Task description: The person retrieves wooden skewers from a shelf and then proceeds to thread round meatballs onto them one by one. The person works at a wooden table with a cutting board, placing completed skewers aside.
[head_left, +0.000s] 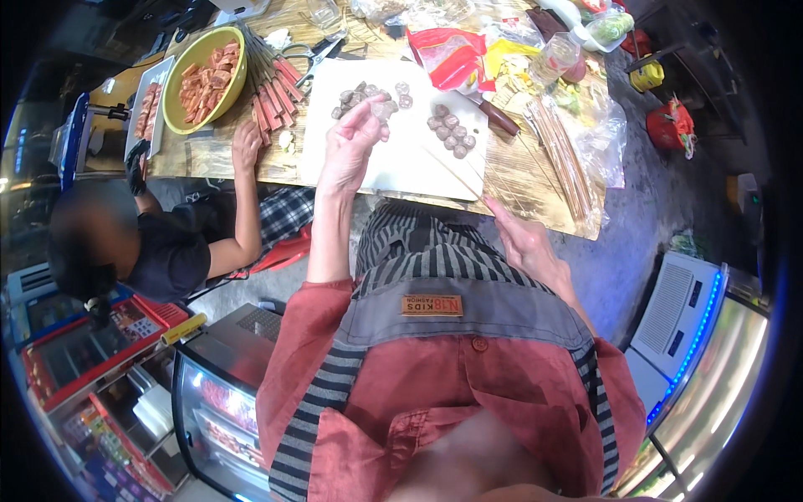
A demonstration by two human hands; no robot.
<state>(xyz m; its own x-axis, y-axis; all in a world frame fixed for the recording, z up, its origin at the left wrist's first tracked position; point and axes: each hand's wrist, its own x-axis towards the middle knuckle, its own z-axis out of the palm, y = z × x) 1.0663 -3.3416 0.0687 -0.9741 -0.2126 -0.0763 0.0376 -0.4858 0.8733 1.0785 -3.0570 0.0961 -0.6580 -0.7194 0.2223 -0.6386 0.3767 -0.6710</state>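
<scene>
My left hand [355, 142] is over the white cutting board [397, 171], its fingers pinched around what looks like a grey-brown meatball piece [383, 109]. Loose meatball pieces [345, 102] lie beside and behind those fingers. Off the board's front right edge, my right hand [527, 241] grips a thin wooden skewer [452, 173] by its near end. The skewer's far end points across the board toward my left hand. A cluster of meatballs [452, 132] sits on the right part of the board. Beside it is a brown handle [499, 119].
A bundle of skewers [565, 159] lies at the right. Scissors [314, 57], a red bag [452, 57] and a glass jar [559, 57] are behind. To the left, a co-worker's hand [247, 146] rests near skewered meat [276, 100] and a yellow basin [176, 109] of meat.
</scene>
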